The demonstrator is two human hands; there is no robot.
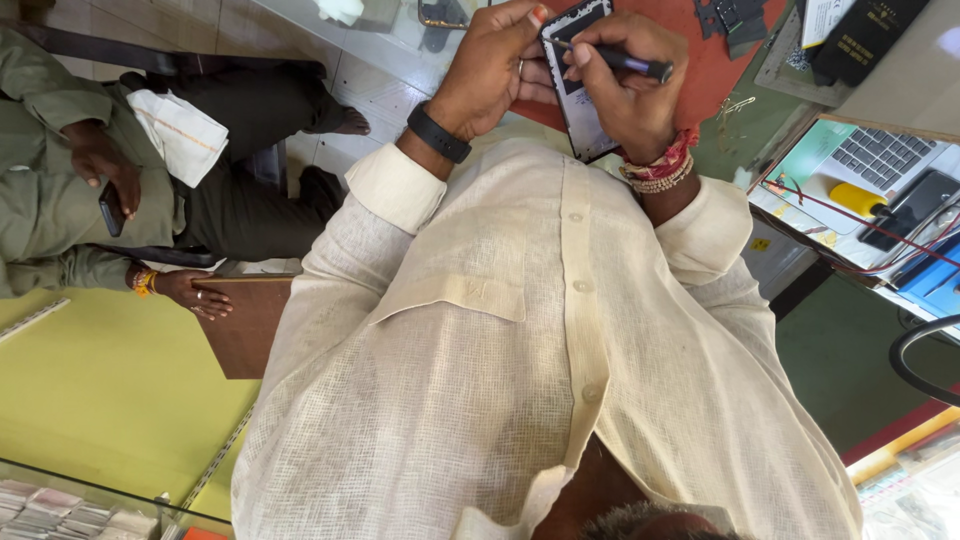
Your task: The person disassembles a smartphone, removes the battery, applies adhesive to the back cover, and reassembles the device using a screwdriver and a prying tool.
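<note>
My left hand, a black band on its wrist, grips the left edge of an opened phone that stands on end over a red mat. My right hand, with red threads and beads round the wrist, holds a dark slim tool like a pen. The tool's tip rests on the upper inside of the phone. Both hands are close in front of my cream shirt, which hides the phone's lower end.
Another person in olive clothes sits at the left, one hand holding a dark phone. At the right lie a keyboard, a yellow object, red cables and a black phone. Small dark parts sit on the mat.
</note>
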